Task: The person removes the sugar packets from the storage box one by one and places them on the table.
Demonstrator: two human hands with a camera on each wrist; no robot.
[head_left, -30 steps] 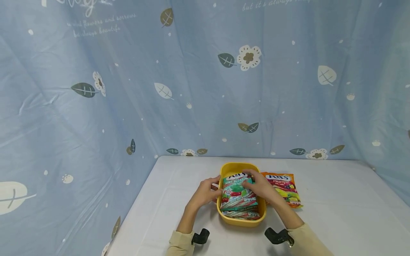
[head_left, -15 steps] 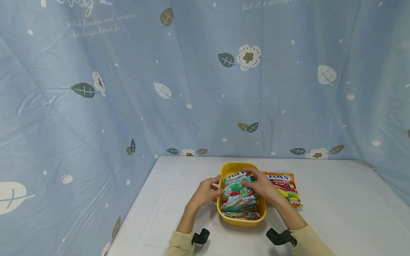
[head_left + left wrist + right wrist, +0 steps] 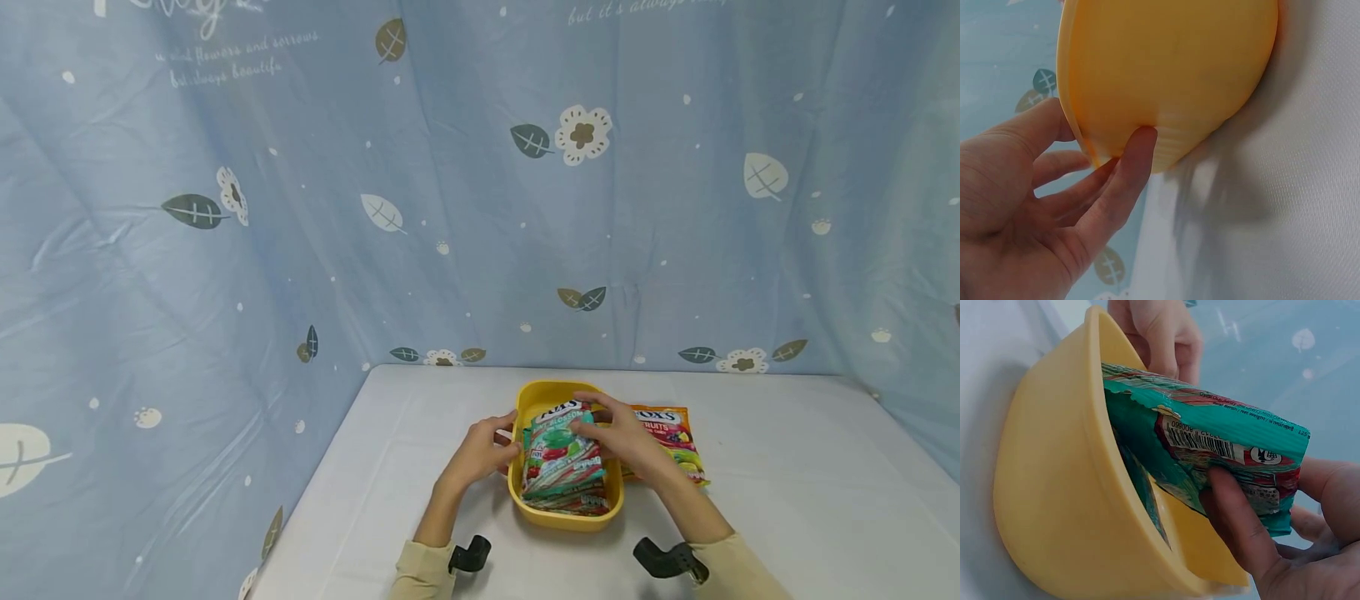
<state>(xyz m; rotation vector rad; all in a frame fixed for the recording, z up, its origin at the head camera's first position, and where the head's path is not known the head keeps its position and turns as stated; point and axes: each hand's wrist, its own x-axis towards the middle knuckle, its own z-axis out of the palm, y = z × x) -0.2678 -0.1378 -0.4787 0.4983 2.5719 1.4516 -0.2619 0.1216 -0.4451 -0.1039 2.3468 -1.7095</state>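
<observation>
A yellow plastic tub stands on the white table. My left hand grips its left rim, with the thumb at the edge and the fingers against the outer wall in the left wrist view. Between thumb and fingers my right hand holds the upper right edge of a green Fox's Mint Blossom candy bag. The bag is tilted, its top end raised over the rim and its lower end inside the tub, as the right wrist view shows. Under it in the tub lies another green candy bag.
An orange Fox's Fruits candy bag lies flat on the table right of the tub, partly behind my right hand. Blue printed fabric hangs behind and to the left of the table.
My right hand has moved slightly right and up, pulling the Mint Blossom bag along and tilting it away from the tub's left wall. My left hand keeps its place on the rim.
</observation>
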